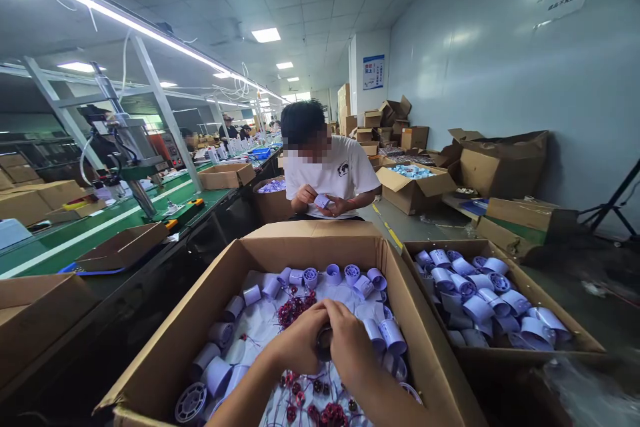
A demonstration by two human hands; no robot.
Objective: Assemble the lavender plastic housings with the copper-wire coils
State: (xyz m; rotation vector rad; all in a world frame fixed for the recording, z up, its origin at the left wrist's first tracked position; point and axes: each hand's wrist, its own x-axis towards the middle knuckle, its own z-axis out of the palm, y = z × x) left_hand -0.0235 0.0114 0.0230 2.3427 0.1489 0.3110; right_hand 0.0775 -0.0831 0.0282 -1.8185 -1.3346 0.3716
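Note:
My left hand [299, 339] and my right hand [351, 345] meet over the middle of a large cardboard box [427, 347]. Both are closed around a round part [325, 343] with a dark opening facing me. Most of it is hidden by my fingers, so I cannot tell its exact kind. Just beyond my hands lies a tangled bundle of small red round parts with thin wires [295, 310]. More red and dark wired pieces [334, 413] are scattered below my wrists. Pale purple plastic cylinders [217, 373] line the box's sides, on white sheeting [260, 327].
A second carton [560, 343] at right is heaped with purple cylinders [477, 307]. Across from me a person [330, 173] holds a purple cylinder [323, 201]. A green conveyor line [180, 197] with a metal press [133, 153] runs along the left. Open cartons [417, 193] stand behind.

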